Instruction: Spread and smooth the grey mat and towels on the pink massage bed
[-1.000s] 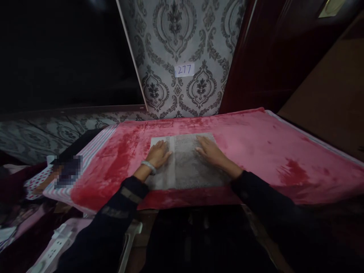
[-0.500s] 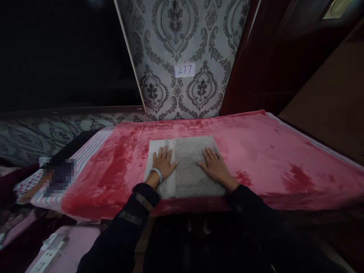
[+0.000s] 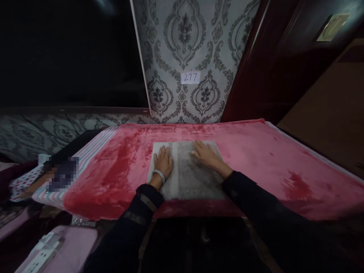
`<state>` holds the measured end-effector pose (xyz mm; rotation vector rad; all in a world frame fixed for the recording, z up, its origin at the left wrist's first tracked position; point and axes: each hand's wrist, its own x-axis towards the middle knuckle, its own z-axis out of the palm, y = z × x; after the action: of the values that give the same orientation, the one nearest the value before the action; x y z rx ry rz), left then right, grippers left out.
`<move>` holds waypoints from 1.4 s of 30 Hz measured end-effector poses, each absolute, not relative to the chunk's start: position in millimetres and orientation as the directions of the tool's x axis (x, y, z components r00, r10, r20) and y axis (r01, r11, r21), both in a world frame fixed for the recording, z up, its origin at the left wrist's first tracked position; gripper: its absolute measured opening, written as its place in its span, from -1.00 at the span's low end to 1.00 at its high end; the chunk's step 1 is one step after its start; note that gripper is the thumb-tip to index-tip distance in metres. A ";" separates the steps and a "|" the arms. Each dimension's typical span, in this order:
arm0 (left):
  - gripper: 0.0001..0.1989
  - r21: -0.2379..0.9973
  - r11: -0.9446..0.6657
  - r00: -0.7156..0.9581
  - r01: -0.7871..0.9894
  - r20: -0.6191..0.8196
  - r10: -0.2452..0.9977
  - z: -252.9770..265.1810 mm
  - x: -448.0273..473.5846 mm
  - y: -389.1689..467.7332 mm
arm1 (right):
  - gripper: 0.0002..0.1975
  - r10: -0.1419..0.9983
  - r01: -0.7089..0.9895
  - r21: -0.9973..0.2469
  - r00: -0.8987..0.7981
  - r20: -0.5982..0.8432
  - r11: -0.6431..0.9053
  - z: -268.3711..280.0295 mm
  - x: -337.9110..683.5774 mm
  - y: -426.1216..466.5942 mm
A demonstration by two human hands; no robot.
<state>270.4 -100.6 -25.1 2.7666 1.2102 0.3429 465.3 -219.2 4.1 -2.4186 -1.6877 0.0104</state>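
A grey cloth, like a small towel [image 3: 196,182], lies flat on a pink and red plush blanket [image 3: 250,151]; a pale band runs down its left part. My left hand [image 3: 163,163] rests palm down on the lighter left side, fingers stretched out, with a pale bracelet at the wrist. On the upper middle of the cloth is my right hand [image 3: 207,154], its fingers extended and slightly smeared by motion. Neither hand grips anything.
At the left edge another person's arm [image 3: 35,185] reaches in beside a blurred-out patch. Below it, a white power strip [image 3: 41,258] lies on a pink surface [image 3: 75,242]. A large dark screen [image 3: 71,53] and patterned wall [image 3: 184,49] stand behind the blanket.
My right hand has moved left and slightly away over the cloth. My left hand stays on the left side, its thumb now closer to the fingers. The view has shifted slightly.
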 end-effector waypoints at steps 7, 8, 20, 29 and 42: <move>-0.36 0.066 -0.649 0.643 0.758 0.096 0.760 -24.4 270.7 -100.2 | -0.40 0.962 0.967 -0.168 0.217 0.165 -0.190 -28.0 420.1 -148.4; -0.36 0.058 -0.648 0.643 0.759 0.089 0.761 -24.3 271.2 -100.2 | -0.39 0.960 0.967 -0.169 0.222 0.173 -0.193 -32.9 424.3 -149.6; -0.35 0.073 -0.665 0.659 0.743 0.086 0.747 -26.1 272.9 -95.3 | -0.33 0.785 0.807 -0.150 0.591 0.189 -0.571 -47.0 512.3 -218.8; -0.34 0.089 -0.673 0.661 0.734 0.134 0.738 -27.3 277.8 -95.7 | -0.26 0.742 0.723 -0.303 0.666 0.071 -0.621 -22.1 502.9 -283.3; -0.39 -0.024 -0.770 0.766 0.637 0.129 0.630 -27.4 234.3 -146.9 | -0.29 0.923 0.939 -0.199 0.322 0.213 -0.281 -44.4 347.2 -277.6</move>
<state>234.3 -146.9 -27.4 3.0141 1.0826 0.1829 347.2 -277.6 -44.4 -2.3050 -1.6763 -0.0798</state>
